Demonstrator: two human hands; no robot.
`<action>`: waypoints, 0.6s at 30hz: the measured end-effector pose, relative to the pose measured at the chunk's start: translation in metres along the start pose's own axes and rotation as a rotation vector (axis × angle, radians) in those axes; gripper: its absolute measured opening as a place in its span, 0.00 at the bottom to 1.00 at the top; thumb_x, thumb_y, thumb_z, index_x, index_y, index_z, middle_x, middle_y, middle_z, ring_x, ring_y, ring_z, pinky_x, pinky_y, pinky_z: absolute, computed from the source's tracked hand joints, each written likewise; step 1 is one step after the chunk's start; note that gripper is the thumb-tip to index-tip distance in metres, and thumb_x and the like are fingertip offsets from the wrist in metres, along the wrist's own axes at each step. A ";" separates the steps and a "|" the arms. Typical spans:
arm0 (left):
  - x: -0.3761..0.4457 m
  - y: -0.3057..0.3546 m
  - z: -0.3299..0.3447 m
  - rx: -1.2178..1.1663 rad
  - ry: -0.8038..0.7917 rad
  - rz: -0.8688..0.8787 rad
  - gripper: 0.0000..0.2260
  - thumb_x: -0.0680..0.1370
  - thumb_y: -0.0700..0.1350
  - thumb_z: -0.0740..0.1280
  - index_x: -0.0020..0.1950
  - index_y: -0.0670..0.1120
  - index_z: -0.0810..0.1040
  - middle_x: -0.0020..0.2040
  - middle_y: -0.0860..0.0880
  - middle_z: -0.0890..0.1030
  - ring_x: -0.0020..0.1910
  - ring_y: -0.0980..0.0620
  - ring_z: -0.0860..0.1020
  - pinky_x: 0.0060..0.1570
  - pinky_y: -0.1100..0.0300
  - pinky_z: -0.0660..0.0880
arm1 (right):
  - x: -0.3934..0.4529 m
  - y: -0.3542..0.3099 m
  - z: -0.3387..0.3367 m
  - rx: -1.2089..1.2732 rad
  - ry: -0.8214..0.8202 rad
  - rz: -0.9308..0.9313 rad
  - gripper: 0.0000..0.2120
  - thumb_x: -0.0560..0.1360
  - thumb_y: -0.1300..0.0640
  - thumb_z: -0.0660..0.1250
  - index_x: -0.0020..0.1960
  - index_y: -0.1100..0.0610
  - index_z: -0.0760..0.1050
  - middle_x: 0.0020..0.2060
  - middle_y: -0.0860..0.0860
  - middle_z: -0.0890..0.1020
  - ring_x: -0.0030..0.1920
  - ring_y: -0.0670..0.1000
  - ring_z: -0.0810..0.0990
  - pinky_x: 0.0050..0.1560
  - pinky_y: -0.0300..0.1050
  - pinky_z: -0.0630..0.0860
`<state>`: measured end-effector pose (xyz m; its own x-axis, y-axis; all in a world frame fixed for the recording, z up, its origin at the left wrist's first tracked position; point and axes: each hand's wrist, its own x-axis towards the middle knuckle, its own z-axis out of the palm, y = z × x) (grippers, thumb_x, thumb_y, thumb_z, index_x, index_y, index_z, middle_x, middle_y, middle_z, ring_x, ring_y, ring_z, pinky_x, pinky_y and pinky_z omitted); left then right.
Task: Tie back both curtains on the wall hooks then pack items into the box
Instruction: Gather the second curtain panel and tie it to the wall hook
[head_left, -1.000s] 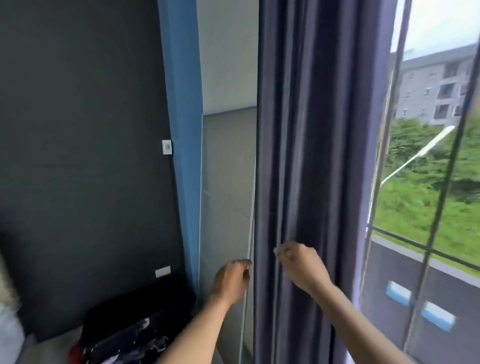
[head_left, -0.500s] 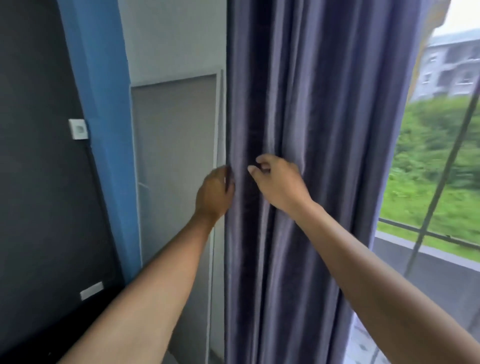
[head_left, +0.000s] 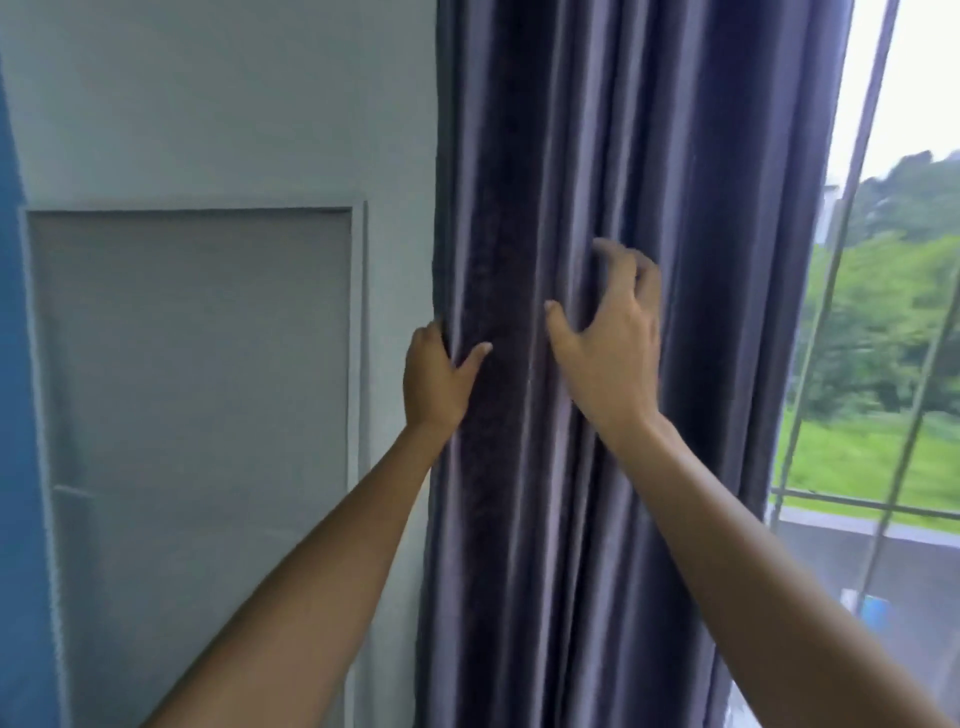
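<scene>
Your left hand gripped the curtain edge, right hand spread on its folds; tying and packing remained.

Curtain: purple-grey cloth w/ soft sheen, smooth folds; wall matt paint; panel matt grey

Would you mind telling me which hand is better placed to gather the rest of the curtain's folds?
Probably the right hand: it lies spread on the middle folds of the grey-purple fabric curtain, free to sweep. The left hand already grips its wall-side edge.
</scene>
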<state>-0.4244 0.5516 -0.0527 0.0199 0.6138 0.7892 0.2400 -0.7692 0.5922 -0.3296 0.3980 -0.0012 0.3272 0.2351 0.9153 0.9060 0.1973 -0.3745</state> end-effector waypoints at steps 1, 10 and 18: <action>-0.002 -0.003 0.003 -0.010 -0.027 -0.037 0.15 0.75 0.51 0.70 0.56 0.42 0.76 0.49 0.45 0.76 0.46 0.51 0.76 0.50 0.53 0.77 | 0.001 0.000 0.005 -0.008 -0.010 0.044 0.33 0.75 0.53 0.69 0.74 0.53 0.58 0.70 0.54 0.63 0.68 0.54 0.66 0.64 0.41 0.65; -0.050 -0.018 0.005 -0.229 -0.267 -0.086 0.05 0.80 0.33 0.58 0.56 0.39 0.67 0.44 0.46 0.76 0.38 0.55 0.74 0.46 0.56 0.78 | -0.037 0.004 0.045 -0.395 0.087 0.066 0.26 0.73 0.59 0.69 0.69 0.57 0.66 0.60 0.56 0.72 0.57 0.54 0.73 0.54 0.45 0.75; -0.080 -0.040 -0.007 -0.275 -0.199 0.070 0.11 0.81 0.36 0.59 0.61 0.37 0.75 0.52 0.42 0.81 0.47 0.55 0.77 0.48 0.82 0.66 | -0.061 0.007 0.061 -0.181 -0.105 0.325 0.27 0.76 0.59 0.67 0.72 0.58 0.61 0.59 0.54 0.77 0.54 0.51 0.78 0.53 0.44 0.77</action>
<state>-0.4425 0.5318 -0.1385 0.2222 0.5595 0.7985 -0.0387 -0.8133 0.5806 -0.3599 0.4431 -0.0687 0.5841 0.3555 0.7297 0.7956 -0.0723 -0.6015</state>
